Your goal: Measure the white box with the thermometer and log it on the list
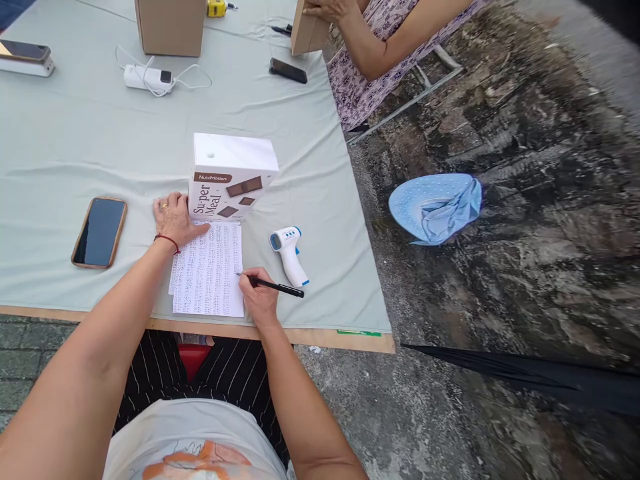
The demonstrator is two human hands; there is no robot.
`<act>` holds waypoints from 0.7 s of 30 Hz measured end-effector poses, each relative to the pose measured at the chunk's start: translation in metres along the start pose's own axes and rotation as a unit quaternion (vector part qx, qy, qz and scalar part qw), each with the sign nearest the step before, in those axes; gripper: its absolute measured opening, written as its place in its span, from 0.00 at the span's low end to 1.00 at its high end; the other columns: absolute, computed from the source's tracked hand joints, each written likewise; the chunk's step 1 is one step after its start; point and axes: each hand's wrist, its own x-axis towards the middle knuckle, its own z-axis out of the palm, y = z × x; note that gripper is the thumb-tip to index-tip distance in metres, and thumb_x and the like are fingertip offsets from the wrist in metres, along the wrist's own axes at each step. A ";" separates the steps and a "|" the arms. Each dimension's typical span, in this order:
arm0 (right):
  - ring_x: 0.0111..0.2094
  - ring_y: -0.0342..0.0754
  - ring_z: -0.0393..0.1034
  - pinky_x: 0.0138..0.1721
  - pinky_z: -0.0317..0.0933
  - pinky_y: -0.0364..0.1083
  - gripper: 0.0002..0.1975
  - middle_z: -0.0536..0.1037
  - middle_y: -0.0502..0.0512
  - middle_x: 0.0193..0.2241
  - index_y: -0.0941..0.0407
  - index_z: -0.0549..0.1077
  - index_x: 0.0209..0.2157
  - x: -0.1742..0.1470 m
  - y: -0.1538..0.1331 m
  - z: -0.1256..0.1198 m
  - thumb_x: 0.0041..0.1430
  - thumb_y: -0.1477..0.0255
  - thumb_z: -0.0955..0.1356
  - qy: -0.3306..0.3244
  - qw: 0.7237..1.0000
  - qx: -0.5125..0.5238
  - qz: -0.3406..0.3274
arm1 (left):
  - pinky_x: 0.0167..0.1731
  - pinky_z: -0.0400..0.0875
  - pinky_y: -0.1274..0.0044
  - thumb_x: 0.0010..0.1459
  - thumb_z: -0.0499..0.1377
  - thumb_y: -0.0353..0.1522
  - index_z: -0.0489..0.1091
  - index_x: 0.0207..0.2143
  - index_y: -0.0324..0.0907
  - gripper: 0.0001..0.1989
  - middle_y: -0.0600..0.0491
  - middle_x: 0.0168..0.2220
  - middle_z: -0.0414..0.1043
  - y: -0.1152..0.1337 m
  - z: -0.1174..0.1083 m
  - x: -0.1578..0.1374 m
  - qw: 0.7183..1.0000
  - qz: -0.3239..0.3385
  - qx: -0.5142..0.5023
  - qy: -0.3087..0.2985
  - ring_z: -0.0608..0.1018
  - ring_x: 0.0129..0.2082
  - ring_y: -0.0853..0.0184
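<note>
Sheets of paper [207,273] covered in small rows of writing lie near the table's front edge. My right hand [260,297] grips a black pen [283,288], its tip at the right edge of the top sheet. Fingers spread, my left hand [175,217] rests flat at the upper left of the paper, against a white box [235,157] printed "NutriMotion Su-per Meal". That box stands upright at the top edge of the sheets. To the right of the paper lies a white and blue infrared thermometer [289,253].
A smartphone [100,232] lies left of my arm. Farther back are a white device with a cable [147,78], a cardboard box [170,27], a yellow tape measure [217,8] and a black phone [288,71]. Another person's hand [333,8] holds a carton. A blue hat [440,203] lies beyond the table's right edge.
</note>
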 end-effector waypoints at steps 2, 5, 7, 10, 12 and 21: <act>0.22 0.42 0.60 0.26 0.57 0.43 0.05 0.68 0.45 0.19 0.54 0.68 0.24 0.000 0.000 0.000 0.48 0.67 0.65 0.001 1.000 -0.002 -0.003 | 0.65 0.43 0.55 0.41 0.64 0.49 0.61 0.52 0.46 0.36 0.45 0.57 0.61 0.000 0.000 0.000 1.000 0.001 0.001 0.000 0.62 0.59 0.48; 0.22 0.42 0.59 0.26 0.57 0.43 0.05 0.68 0.44 0.19 0.54 0.68 0.24 0.000 -0.001 0.000 0.48 0.67 0.65 -0.004 1.000 -0.002 -0.001 | 0.65 0.43 0.55 0.41 0.64 0.49 0.61 0.52 0.47 0.36 0.45 0.57 0.61 0.000 0.000 0.000 1.000 0.001 -0.001 0.002 0.62 0.59 0.47; 0.22 0.42 0.60 0.26 0.57 0.43 0.05 0.68 0.44 0.19 0.54 0.68 0.23 0.000 -0.001 0.000 0.48 0.67 0.65 -0.004 1.000 0.002 0.003 | 0.65 0.43 0.55 0.41 0.64 0.49 0.61 0.52 0.47 0.36 0.45 0.57 0.61 -0.001 0.000 0.000 1.000 0.001 -0.003 0.002 0.62 0.59 0.47; 0.22 0.42 0.60 0.26 0.58 0.44 0.05 0.69 0.45 0.19 0.54 0.68 0.24 0.000 -0.002 0.000 0.47 0.67 0.64 0.005 1.000 0.007 0.009 | 0.65 0.42 0.55 0.41 0.64 0.49 0.61 0.52 0.46 0.37 0.45 0.57 0.60 -0.001 0.001 0.000 1.000 0.002 -0.009 -0.001 0.61 0.59 0.47; 0.22 0.42 0.61 0.26 0.58 0.44 0.05 0.69 0.45 0.19 0.54 0.68 0.24 0.000 -0.002 0.000 0.47 0.67 0.64 0.008 1.000 0.003 0.008 | 0.65 0.41 0.54 0.41 0.64 0.48 0.60 0.53 0.46 0.37 0.44 0.57 0.59 -0.001 0.000 0.000 1.000 0.002 -0.013 -0.003 0.61 0.59 0.46; 0.22 0.42 0.60 0.26 0.58 0.43 0.05 0.69 0.45 0.19 0.54 0.68 0.24 0.000 -0.002 0.000 0.48 0.67 0.65 0.014 1.000 -0.006 0.000 | 0.65 0.42 0.54 0.41 0.64 0.49 0.60 0.52 0.47 0.36 0.45 0.58 0.60 0.000 -0.001 0.000 1.000 0.001 -0.005 -0.006 0.61 0.60 0.47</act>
